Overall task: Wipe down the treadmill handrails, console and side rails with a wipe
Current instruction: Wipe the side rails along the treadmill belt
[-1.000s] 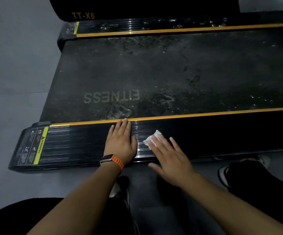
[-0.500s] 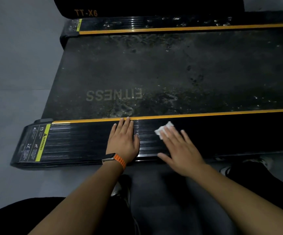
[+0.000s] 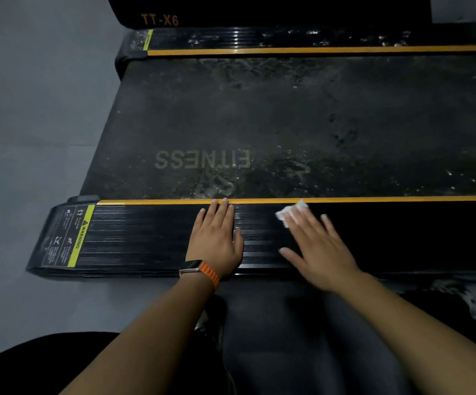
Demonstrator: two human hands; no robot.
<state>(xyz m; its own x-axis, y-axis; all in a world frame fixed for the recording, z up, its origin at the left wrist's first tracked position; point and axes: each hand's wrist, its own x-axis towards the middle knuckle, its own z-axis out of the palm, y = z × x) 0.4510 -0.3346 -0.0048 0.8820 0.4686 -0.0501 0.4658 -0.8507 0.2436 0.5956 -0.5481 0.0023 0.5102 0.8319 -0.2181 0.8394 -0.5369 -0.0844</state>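
Your right fingers [image 3: 302, 220] lie straight and slightly spread, pressing the wipe [image 3: 291, 210] flat against the near rail [image 3: 145, 238]; nothing is curled round it, and its white edge shows past your fingertips, just touching the yellow stripe [image 3: 387, 199] along the rail's inner edge. Your right hand [image 3: 321, 248] is palm down, thumb splayed toward you, and it looks a little blurred. Your left hand [image 3: 217, 238] rests just beside it on the same rail, fingers straight and close together, holding nothing, their tips reaching the stripe. A watch [image 3: 193, 267] with an orange band sits on your left wrist. Farther left along the rail, near its end, is a warning label [image 3: 73, 238] with a lime strip. Beyond the stripe lies the belt [image 3: 302, 118], dusty and smudged, with "FITNESS" printed on it upside down to you. Past the belt runs the far rail [image 3: 259, 38], speckled with pale marks, with its own yellow stripe. Behind that is a dark cover [image 3: 231, 10] marked "TT-X6". Grey floor [image 3: 31, 109] lies to the left, and your dark-clothed legs fill the bottom of the view.
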